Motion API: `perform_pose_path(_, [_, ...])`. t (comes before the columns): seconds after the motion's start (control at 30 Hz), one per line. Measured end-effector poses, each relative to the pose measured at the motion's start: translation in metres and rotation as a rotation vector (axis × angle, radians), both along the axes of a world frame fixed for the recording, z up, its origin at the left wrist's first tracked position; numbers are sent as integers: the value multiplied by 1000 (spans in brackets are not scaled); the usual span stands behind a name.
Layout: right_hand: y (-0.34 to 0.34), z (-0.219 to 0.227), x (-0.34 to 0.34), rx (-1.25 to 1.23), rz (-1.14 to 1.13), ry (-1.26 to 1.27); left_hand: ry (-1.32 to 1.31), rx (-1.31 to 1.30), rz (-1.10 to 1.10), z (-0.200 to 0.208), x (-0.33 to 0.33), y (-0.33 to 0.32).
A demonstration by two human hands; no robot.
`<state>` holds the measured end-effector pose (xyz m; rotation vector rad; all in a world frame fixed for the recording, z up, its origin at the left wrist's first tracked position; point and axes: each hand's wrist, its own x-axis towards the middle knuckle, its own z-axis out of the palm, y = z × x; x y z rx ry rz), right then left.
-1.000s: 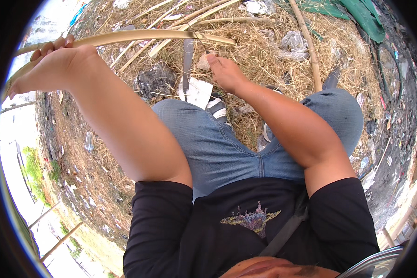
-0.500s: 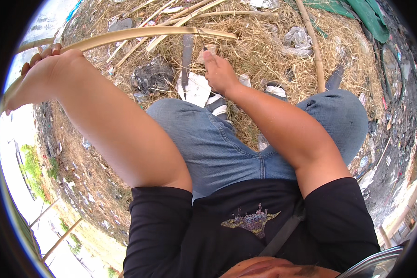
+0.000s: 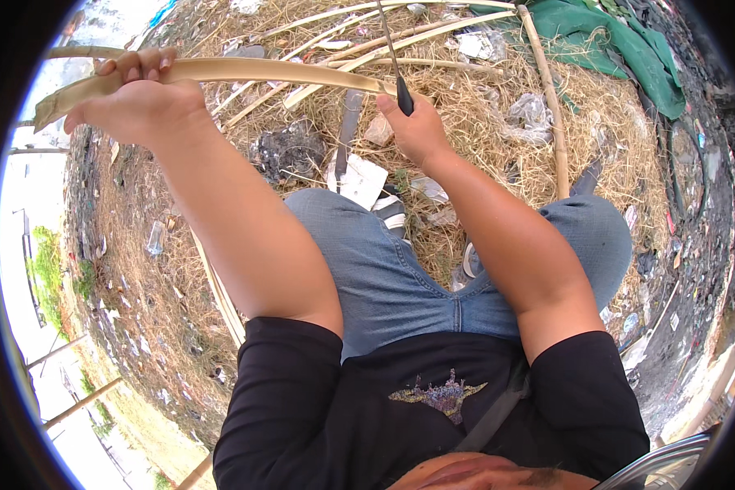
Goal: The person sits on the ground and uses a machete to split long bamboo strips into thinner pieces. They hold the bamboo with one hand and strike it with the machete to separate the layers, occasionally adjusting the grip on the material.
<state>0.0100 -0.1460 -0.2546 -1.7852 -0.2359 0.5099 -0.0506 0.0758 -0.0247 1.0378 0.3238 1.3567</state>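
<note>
A long pale bamboo strip [image 3: 261, 72] stretches across the upper part of the view. Near its left end, my left hand [image 3: 143, 94] is closed round it, the fingers curled over the top edge. My right hand [image 3: 420, 131] grips a knife [image 3: 403, 94] by its black handle. The narrow blade points away from me and runs out of the top of the view. The strip's right end reaches the base of the knife, by my right thumb; whether thumb and strip touch, I cannot tell.
Several split bamboo strips [image 3: 416, 39] lie on dry straw ahead. A bamboo pole [image 3: 554, 106] lies to the right, near a green cloth [image 3: 584, 37]. A dark lump [image 3: 290, 151], a white sheet [image 3: 361, 181] and plastic scraps [image 3: 527, 114] are scattered before my knees.
My left hand has shifted right along with the bamboo strip, and its left end now shows. My right hand has moved slightly right, and the knife now shows clearly with its blade pointing away.
</note>
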Motion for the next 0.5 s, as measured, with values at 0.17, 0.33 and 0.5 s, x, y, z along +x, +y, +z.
perform_pose_path(0.17, [6, 86, 22, 204, 106, -193, -77, 192, -373, 2, 6, -12])
perform_pose_path(0.33, [16, 111, 29, 288, 283, -236, -126, 231, -575, 8, 9, -31])
perform_pose_path(0.5, [14, 134, 29, 222, 245, -276, -332, 309, -805, 7, 18, -33])
